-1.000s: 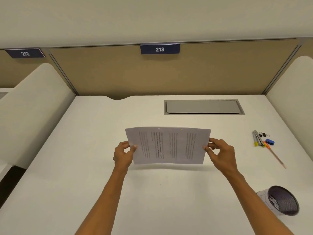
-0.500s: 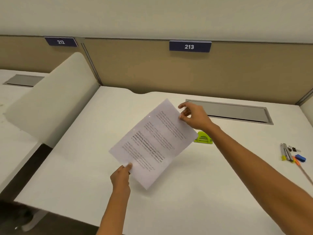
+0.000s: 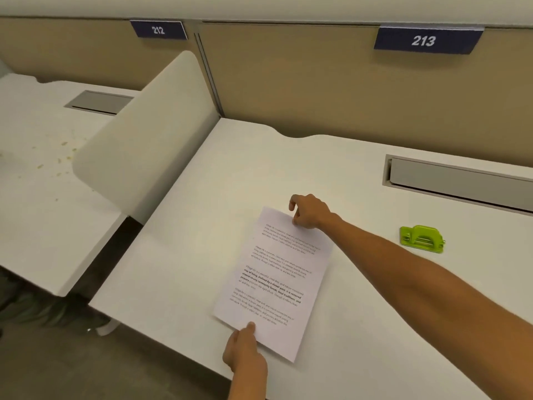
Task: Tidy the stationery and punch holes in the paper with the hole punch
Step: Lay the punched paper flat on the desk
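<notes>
A printed sheet of paper (image 3: 277, 280) lies nearly flat on the left part of the white desk (image 3: 202, 226), its long side running away from me. My left hand (image 3: 243, 349) pinches its near edge with the thumb on top. My right hand (image 3: 310, 212) grips its far edge. A green hole punch (image 3: 421, 239) stands on the desk to the right of the paper, apart from both hands. The pens and clips are out of view.
A rounded white divider (image 3: 144, 134) rises along the desk's left side, with desk 212 (image 3: 43, 183) beyond it. A grey cable flap (image 3: 461, 180) is set into the desk at the back right. The desk's front edge runs just below my left hand.
The paper was held up sideways in front of me, then turned lengthwise and carried left and down onto the desk. My view has swung left, so the pens and cup left the frame.
</notes>
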A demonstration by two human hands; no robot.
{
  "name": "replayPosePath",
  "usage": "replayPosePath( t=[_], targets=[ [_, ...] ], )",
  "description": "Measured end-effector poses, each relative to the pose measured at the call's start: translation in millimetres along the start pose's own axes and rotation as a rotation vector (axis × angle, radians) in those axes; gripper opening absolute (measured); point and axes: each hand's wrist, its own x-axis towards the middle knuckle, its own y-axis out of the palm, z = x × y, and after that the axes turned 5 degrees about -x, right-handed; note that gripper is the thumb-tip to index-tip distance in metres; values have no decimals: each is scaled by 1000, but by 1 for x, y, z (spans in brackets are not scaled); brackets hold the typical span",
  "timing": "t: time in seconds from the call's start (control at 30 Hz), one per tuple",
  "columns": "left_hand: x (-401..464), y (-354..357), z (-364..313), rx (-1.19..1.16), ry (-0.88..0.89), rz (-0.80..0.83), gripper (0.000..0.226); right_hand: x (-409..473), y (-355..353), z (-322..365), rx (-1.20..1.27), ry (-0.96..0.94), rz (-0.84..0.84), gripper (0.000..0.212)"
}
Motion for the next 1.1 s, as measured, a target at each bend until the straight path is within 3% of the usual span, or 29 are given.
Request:
replayPosePath(
  t=[0.33, 0.5, 0.9, 1.1],
  targets=[
    [8, 25, -3, 53, 21, -138, 54, 41, 31, -3, -109, 55, 32, 36],
    [9, 29, -4, 79, 56, -186, 48, 50, 34, -6, -120, 55, 17, 35],
    [12, 39, 1, 198, 143, -120, 25, 59, 32, -23, -243, 12, -34, 31],
    [10, 39, -1, 282, 207, -118, 26, 61, 35, -25, -240, 4, -66, 30]
  ],
)
